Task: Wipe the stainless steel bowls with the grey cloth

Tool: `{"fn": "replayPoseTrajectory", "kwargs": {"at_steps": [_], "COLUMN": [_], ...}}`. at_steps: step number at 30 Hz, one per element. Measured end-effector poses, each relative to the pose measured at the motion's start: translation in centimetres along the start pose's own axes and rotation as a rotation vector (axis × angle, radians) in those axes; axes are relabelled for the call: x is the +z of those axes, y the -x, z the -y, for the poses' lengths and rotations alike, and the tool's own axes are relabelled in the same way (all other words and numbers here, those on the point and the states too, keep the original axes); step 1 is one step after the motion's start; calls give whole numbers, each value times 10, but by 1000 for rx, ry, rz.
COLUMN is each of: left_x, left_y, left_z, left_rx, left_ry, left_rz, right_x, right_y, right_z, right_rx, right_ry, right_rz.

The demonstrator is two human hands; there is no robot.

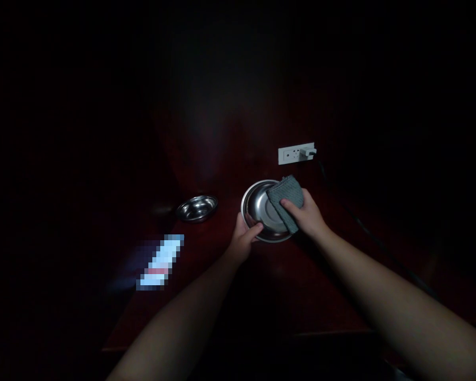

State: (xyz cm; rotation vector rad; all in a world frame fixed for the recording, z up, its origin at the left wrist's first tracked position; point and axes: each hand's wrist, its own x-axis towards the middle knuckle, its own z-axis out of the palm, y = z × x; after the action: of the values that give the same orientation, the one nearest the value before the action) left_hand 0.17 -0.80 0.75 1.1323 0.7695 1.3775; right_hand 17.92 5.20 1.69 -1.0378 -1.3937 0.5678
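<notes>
A round steel bowl point(259, 207) is tilted up toward me above a dark red table. My left hand point(244, 237) grips its lower left rim, thumb inside the bowl. My right hand point(307, 214) is closed on a folded grey cloth point(286, 198), which lies pressed against the inside of the bowl on its right half. Both forearms reach in from the bottom of the view.
A second steel bowl point(197, 207) rests on the table point(222, 296) to the left. A lit, blurred screen point(161, 262) lies nearer me on the left. A white wall socket point(295, 153) with a plug and dark cable sits behind. The surroundings are very dark.
</notes>
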Motion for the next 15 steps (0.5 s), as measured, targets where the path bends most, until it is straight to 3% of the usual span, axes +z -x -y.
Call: {"fn": "replayPoseTrajectory", "kwargs": {"at_steps": [8,15], "left_x": [2,1], "left_y": [0,-3], "left_z": [-5,-2], "left_rx": [86,145], "left_ry": [6,0], "left_rz": [-13,-4], "right_x": [-1,0], "right_y": [2,-2], "right_z": [0,-7], "right_rx": [-58,-17], "right_ry": [60,41], "right_rz": [29,16]}}
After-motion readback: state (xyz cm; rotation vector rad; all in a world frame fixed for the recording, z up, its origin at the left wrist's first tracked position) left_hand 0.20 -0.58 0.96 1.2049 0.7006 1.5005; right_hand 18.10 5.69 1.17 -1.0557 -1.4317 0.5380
